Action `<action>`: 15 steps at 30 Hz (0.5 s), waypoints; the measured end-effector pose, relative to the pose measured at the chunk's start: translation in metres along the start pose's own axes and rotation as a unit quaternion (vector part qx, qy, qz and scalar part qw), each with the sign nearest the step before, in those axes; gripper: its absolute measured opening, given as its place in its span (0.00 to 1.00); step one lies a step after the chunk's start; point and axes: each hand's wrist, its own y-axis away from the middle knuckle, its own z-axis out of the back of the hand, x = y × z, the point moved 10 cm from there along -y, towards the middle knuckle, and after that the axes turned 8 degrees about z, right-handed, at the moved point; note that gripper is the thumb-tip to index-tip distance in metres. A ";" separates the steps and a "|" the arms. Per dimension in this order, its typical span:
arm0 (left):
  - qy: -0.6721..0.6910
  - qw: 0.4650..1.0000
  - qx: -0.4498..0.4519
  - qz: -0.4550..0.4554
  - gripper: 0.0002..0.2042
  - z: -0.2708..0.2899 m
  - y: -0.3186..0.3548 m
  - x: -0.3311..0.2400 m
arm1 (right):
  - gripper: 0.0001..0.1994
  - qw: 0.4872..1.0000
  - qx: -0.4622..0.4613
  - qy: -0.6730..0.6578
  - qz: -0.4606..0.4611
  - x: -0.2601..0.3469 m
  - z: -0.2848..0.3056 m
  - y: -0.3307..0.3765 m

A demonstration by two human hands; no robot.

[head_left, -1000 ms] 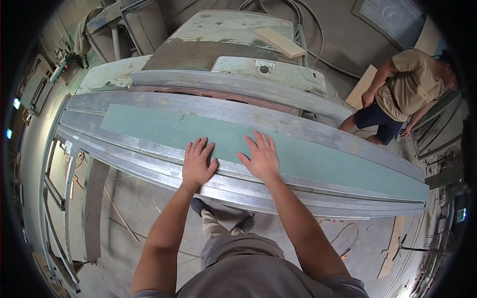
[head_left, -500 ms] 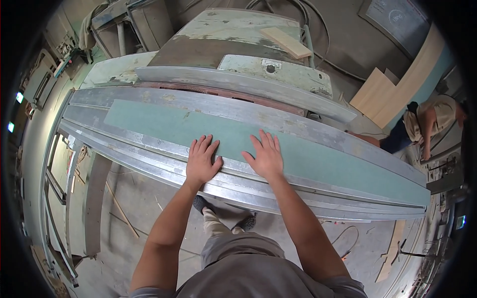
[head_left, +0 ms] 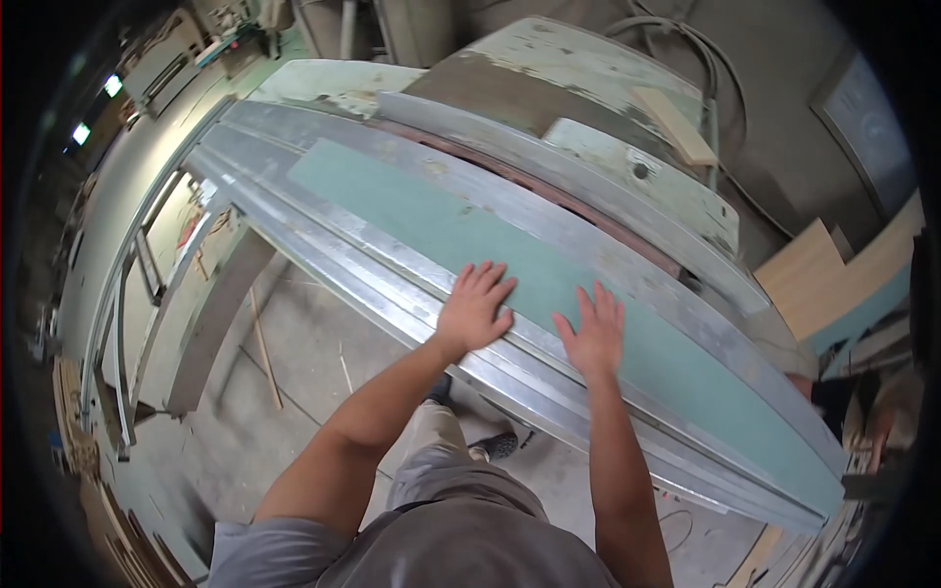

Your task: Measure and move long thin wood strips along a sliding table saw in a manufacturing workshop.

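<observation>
A long, narrow pale green board (head_left: pixel 412 211) lies flat along the metal sliding table (head_left: pixel 323 265) of a panel saw. My left hand (head_left: pixel 474 309) rests on the board's near edge, palm down over the table's grooved rail, with its fingers spread. To its right, my right hand (head_left: pixel 594 333) also lies flat, fingers stretched out on the green surface and thumb out to the side. Neither hand grips anything. Beyond the board runs a metal fence (head_left: pixel 549 176), with a reddish slot strip (head_left: pixel 510 181) in front of it.
A worn saw table top (head_left: pixel 578 59) stands behind the fence, with a wooden offcut (head_left: pixel 676 127) on it. Light wood panels (head_left: pixel 814 274) lean at the right, near a partly visible person (head_left: pixel 882 412). A frame (head_left: pixel 123 323) stands left; thin wood strips (head_left: pixel 263 348) lie on the floor.
My view has turned left, so the table and board now slant down more steeply to the right. Both hands stay flat on the board. The other person shows less at the right edge.
</observation>
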 end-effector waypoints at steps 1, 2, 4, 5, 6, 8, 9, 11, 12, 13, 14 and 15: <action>-0.001 1.000 -0.002 -0.001 0.25 0.000 0.002 0.002 | 0.31 1.000 0.001 0.007 -0.003 0.002 0.000 0.000; 0.002 1.000 -0.010 -0.004 0.25 0.003 0.003 0.005 | 0.31 1.000 0.001 0.015 -0.007 0.003 -0.001 -0.001; 0.001 1.000 -0.011 -0.006 0.26 0.004 0.006 0.008 | 0.30 1.000 -0.001 0.011 -0.002 0.006 -0.002 -0.001; -0.001 1.000 -0.013 -0.004 0.26 0.005 0.007 0.011 | 0.30 1.000 -0.003 0.011 -0.005 0.008 -0.003 -0.001; 0.002 1.000 -0.011 -0.008 0.26 0.005 0.008 0.012 | 0.30 1.000 -0.007 0.012 -0.002 0.008 -0.002 -0.002; 0.021 1.000 -0.002 -0.022 0.26 0.006 0.011 0.012 | 0.29 1.000 -0.002 0.008 -0.005 0.009 -0.003 -0.003; 0.041 0.998 0.015 -0.034 0.26 0.004 0.011 0.009 | 0.29 1.000 -0.007 0.017 -0.015 0.007 0.001 -0.001; 0.101 0.991 0.048 -0.068 0.24 0.006 0.010 0.004 | 0.28 0.999 -0.009 0.019 -0.026 0.002 0.005 0.002; 0.191 0.978 0.051 -0.061 0.24 0.014 0.005 0.012 | 0.27 0.999 -0.019 0.017 -0.031 -0.001 0.007 0.005; 0.283 0.955 0.065 -0.057 0.23 0.021 -0.002 0.026 | 0.26 0.998 -0.031 0.018 -0.043 -0.002 0.008 0.011; 0.263 0.962 0.071 -0.026 0.22 0.030 -0.012 0.052 | 0.25 0.997 -0.039 0.013 -0.059 0.004 0.010 0.016; 0.226 0.971 0.066 -0.032 0.22 0.041 -0.026 0.084 | 0.26 0.996 -0.052 0.019 -0.070 0.006 0.012 0.026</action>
